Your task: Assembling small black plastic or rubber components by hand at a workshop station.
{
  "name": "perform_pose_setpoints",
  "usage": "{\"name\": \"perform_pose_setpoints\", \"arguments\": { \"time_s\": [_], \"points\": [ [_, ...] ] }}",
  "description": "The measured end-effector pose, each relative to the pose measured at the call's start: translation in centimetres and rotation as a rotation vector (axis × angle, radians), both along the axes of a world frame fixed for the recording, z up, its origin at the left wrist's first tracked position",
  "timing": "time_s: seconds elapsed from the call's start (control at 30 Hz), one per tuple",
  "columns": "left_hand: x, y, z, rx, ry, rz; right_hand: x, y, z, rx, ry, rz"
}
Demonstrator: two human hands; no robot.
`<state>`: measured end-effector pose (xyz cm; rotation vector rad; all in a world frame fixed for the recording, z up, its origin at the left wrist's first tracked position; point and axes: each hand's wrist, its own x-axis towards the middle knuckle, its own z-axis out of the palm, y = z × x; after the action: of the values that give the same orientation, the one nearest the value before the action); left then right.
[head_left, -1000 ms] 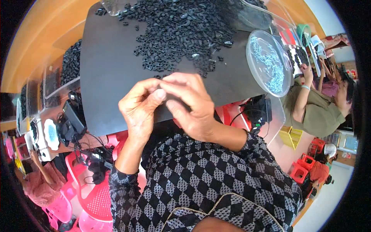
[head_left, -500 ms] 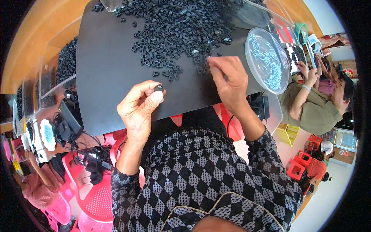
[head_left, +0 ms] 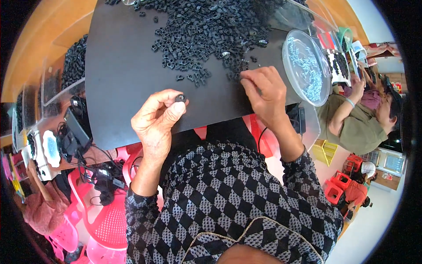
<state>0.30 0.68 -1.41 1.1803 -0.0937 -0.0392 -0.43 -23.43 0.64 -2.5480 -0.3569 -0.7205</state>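
Between thumb and fingers, my left hand [head_left: 157,115] pinches a small black plastic part [head_left: 180,98] with a round hole in its end, held just above the near side of the dark table [head_left: 118,101]. My right hand [head_left: 266,93] is closed at the fingertips beside the near edge of a large pile of similar black parts [head_left: 198,33]. Whatever those fingertips hold, if anything, is too small to make out. To the right of that hand lies a round clear plastic dish [head_left: 288,79] strewn with tiny shiny pale-blue pieces [head_left: 310,66].
Clear bins [head_left: 66,97] of black parts stand left of the table, near a black box [head_left: 79,125] with tangled cables. Pink chairs [head_left: 110,220] are at the lower left. Another person in an olive shirt [head_left: 358,125] works at the right, above a yellow basket [head_left: 324,152].
Both hands keep nearly the same places; the right one has shifted slightly right and down, fingertips still together. The left still pinches the black part. The view has shifted a little.
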Motion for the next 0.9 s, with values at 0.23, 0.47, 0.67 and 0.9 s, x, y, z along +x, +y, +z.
{"name": "perform_pose_setpoints", "arguments": {
  "time_s": [0.23,0.47,0.67,0.9],
  "points": [
    [-0.2,0.0,-0.1,-0.010,0.010,-0.008,1.0,2.1,0.1,-0.245,-0.020,-0.018],
    [-0.2,0.0,-0.5,-0.005,-0.020,0.004,1.3,2.4,-0.1,-0.417,-0.005,0.006],
    [-0.3,0.2,-0.6,-0.012,-0.011,-0.038,1.7,3.0,-0.2,-0.349,-0.055,0.159],
    [-0.3,0.1,-0.6,-0.016,-0.001,-0.035,2.4,3.4,-0.6,-0.390,-0.039,0.178]
  ]
}}
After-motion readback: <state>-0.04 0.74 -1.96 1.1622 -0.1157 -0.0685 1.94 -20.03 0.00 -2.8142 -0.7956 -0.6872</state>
